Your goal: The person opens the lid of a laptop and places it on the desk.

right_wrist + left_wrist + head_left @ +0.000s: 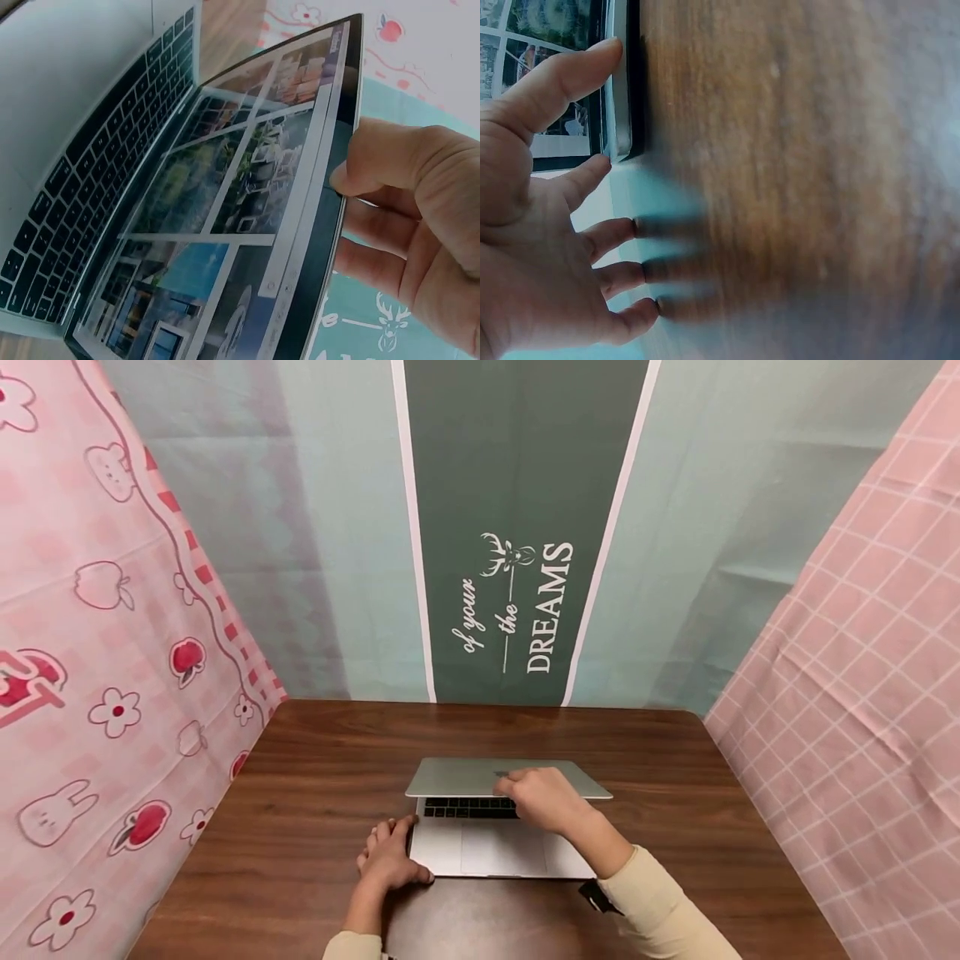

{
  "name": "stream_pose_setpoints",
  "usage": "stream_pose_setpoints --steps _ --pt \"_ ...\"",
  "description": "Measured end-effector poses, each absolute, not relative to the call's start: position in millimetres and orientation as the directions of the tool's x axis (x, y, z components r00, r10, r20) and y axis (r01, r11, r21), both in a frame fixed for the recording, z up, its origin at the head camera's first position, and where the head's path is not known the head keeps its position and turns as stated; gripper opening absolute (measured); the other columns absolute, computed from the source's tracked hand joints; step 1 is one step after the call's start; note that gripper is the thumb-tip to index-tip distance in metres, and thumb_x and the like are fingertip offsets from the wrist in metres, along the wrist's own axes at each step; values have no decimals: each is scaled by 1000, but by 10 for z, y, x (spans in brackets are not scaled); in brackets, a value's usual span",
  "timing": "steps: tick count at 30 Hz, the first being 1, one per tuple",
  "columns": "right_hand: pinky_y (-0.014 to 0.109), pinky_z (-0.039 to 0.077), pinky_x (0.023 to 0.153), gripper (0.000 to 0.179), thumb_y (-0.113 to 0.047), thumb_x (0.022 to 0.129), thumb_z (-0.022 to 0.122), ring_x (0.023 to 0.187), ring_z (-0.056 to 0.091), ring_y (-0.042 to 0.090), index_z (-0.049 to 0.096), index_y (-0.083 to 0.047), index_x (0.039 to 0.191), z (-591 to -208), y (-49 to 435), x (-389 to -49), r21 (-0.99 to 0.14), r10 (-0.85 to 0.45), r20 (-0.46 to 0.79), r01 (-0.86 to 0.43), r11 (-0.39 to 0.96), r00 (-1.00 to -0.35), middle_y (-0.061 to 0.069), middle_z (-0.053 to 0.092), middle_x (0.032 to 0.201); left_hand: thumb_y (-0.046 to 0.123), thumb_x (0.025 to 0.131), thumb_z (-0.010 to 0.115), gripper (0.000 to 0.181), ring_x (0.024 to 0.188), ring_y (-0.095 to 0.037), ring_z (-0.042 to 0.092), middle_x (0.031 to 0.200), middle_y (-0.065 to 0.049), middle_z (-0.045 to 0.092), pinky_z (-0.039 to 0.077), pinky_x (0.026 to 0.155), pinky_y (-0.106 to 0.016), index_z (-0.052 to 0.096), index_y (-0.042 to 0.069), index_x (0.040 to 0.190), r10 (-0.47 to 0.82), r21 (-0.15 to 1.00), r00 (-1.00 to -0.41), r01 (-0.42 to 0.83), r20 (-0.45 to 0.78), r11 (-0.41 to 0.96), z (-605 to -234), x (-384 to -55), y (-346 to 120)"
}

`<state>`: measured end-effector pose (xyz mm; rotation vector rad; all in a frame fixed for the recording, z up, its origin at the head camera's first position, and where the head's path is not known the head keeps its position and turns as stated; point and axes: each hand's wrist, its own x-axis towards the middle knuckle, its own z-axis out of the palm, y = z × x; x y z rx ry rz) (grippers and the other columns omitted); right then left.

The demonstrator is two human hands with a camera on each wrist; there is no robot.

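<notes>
Right now a silver laptop (495,822) sits in the middle of the brown bench (300,793), close to the near edge. Its lid (465,775) is tipped low over the keys (468,808), about half way down. In the right wrist view the screen (225,225) is lit and shows pictures.

The right hand (543,797) has a narrow grip on the top edge of the lid, with the thumb on the screen side and the fingers (375,255) behind it. The left hand (386,856) lies open on the bench, fingers spread, and its thumb (570,75) touches the left side of the laptop's bottom half near the front corner. It holds nothing.

To move the lid well, I think the right hand should go slow and keep its pull near the middle of the edge, so the lid does not twist. The thumb sits on the screen side, so it must slide out before the lid comes near the keys, or it could get pinched. The left hand should stay put so the laptop does not slip.

Room is good on the bench. Wood shows on both sides of the laptop and behind it. Pink cloth walls (112,677) stand at the left and right sides, and a green cloth (517,527) with white words hangs at the back, well apart from the hands.
</notes>
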<state>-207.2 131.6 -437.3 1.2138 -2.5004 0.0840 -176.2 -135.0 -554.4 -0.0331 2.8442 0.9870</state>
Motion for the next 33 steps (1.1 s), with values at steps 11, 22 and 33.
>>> stream_pose_setpoints --steps 11,22,33 --pt "21 30 35 35 3 62 71 48 52 9 72 -15 91 -4377 1456 -2328 165 -712 549 -778 606 -438 -4 66 76 27 38 90 95 113 -45 34 126 -23 38 30 75 -61 53 16 125 7 610 -995 -57 -103 790 -5553 -1776 -1317" --pt "28 40 39 32 2 69 72 61 61 14 72 -15 97 -4337 1413 -2504 176 -629 594 -681 710 -502 -2 67 82 26 37 90 96 114 -45 33 127 -24 38 30 76 -61 53 16 125 -1 614 -995 -65 -104 787 -5550 -1753 -1318" --pt "30 40 39 25 4 79 62 56 55 17 70 -13 94 -4267 1242 -2617 236 -600 526 -573 784 -603 1 62 77 24 37 90 96 117 -47 29 127 -24 37 28 77 -63 53 15 125 -7 620 -994 -74 -110 781 -5521 -1739 -1325"
